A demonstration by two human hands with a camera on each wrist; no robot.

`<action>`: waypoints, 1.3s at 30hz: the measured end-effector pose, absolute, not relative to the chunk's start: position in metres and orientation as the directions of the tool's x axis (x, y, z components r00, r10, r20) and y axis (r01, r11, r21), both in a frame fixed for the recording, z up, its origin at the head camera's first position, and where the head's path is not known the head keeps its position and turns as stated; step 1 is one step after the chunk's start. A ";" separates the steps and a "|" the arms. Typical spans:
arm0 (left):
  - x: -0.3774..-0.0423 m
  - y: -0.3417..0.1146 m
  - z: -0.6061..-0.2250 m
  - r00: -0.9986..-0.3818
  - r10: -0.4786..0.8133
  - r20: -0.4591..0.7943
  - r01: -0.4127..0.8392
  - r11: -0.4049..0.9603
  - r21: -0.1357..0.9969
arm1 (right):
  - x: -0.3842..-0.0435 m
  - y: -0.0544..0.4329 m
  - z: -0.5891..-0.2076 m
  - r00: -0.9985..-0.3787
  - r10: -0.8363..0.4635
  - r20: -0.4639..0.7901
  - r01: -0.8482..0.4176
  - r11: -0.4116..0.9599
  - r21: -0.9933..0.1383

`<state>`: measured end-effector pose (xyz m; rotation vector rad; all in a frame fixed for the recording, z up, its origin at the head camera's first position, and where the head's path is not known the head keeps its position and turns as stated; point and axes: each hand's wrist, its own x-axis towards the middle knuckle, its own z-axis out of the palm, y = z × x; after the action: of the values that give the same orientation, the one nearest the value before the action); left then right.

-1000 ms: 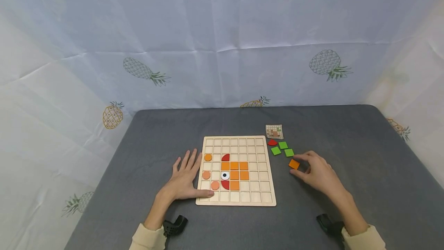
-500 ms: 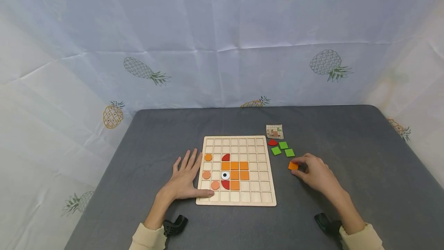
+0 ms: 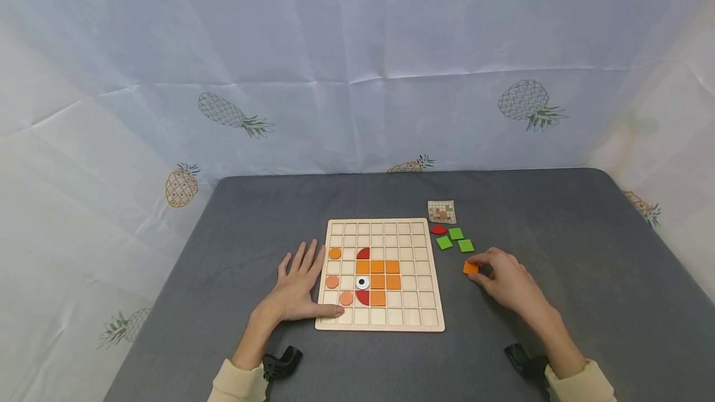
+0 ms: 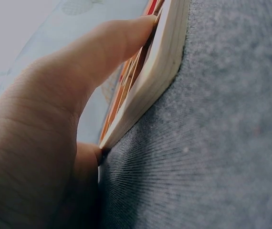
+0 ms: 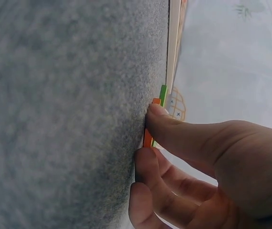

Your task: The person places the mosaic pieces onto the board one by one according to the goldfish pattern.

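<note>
A wooden grid board (image 3: pixel 415 303) lies on the dark grey table, with orange square tiles (image 3: pixel 377 281), red quarter-circle tiles (image 3: pixel 363 297), round tiles (image 3: pixel 346 298) and a white eye tile (image 3: pixel 362 282) in its cells. My left hand (image 3: pixel 298 290) is spread at the board's left side, its thumb resting over the lower left corner. To the right of the board, my right hand (image 3: pixel 511 281) pinches a loose orange square tile (image 3: pixel 470 267) between thumb and fingers, low at the tabletop. The right wrist view shows that tile (image 5: pixel 148 138) edge-on.
Several green square tiles (image 3: pixel 465 245) and a red tile (image 3: pixel 438 229) lie beyond the right hand, close to the board's upper right. A small printed pattern card (image 3: pixel 442 211) is behind them. A pineapple-print cloth (image 3: pixel 357 110) hangs behind the table.
My right hand has shifted slightly left with the orange square tile, which has turned a little and slid toward the board. The left hand has stayed in place.
</note>
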<state>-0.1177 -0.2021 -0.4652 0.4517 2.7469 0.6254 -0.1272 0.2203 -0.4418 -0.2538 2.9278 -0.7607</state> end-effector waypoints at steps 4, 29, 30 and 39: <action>-0.117 -0.202 -0.463 -0.908 0.363 -0.211 0.236 0.857 0.458 | -0.128 0.219 -0.441 -0.982 -0.178 -0.069 -0.123 0.867 -0.483; -0.119 -0.204 -0.471 -0.912 0.357 -0.203 0.229 0.852 0.472 | -0.117 0.209 -0.438 -0.972 -0.235 0.002 -0.204 0.840 -0.504; -0.119 -0.204 -0.472 -0.911 0.358 -0.203 0.230 0.851 0.471 | -0.117 0.208 -0.438 -0.970 -0.242 0.017 -0.217 0.834 -0.507; -0.119 -0.205 -0.473 -0.911 0.367 -0.186 0.242 0.844 0.479 | -0.110 0.189 -0.427 -0.957 -0.288 0.029 -0.252 0.779 -0.574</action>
<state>-0.1192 -0.2052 -0.4730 0.4640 2.7508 0.6631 -0.1104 0.1888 -0.4267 -0.4410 2.9058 -0.9250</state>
